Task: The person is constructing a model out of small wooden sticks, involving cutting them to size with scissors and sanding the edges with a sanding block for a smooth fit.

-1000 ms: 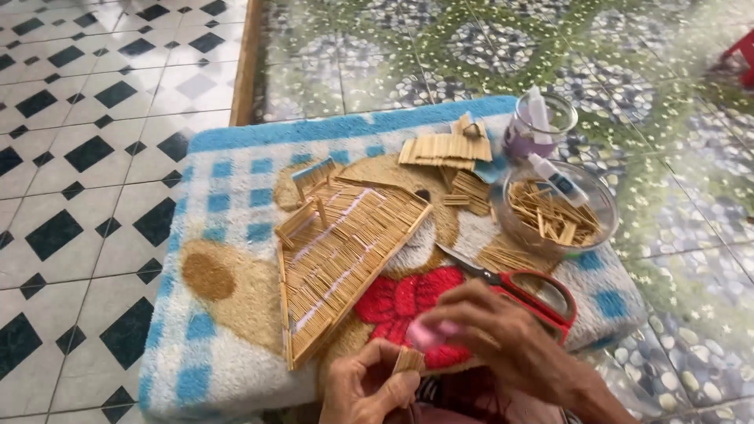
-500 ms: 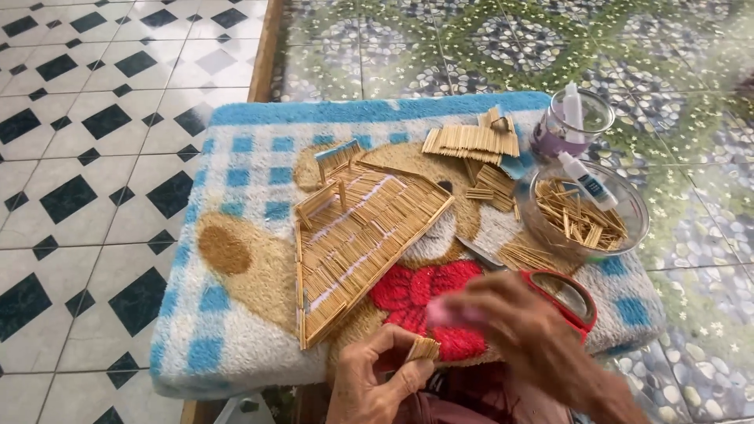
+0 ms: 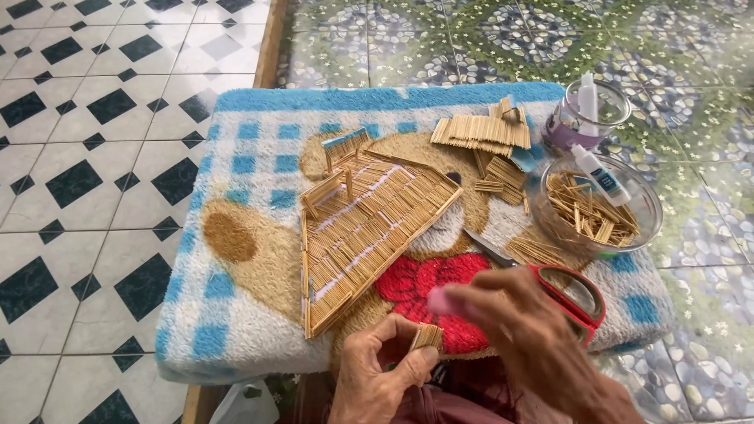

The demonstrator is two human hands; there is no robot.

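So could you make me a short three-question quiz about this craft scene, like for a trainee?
1. True or false: the left hand pinches a small bundle of sticks.
2. Where do the red-handled scissors lie? A) on the floor B) on the mat, near the right hand C) inside the bowl
3. What fills the glass bowl?

Key: 1 true; 2 B; 3 loose thin sticks, with a small glue bottle leaning in it.

Towel [image 3: 259, 259] over bench: fluffy looped cloth, matt. Stick roof panel [image 3: 369, 232]: pale raw wood, matt, ribbed. Small stick bundle [image 3: 426, 336] in left hand [image 3: 381, 377]: same dry wood. Bowl [image 3: 636, 200]: clear glossy plastic or glass, cannot tell which. Scissors [image 3: 569, 294]: red glossy plastic handles, grey metal blades. Floor tiles [image 3: 94, 118]: smooth, slight sheen.
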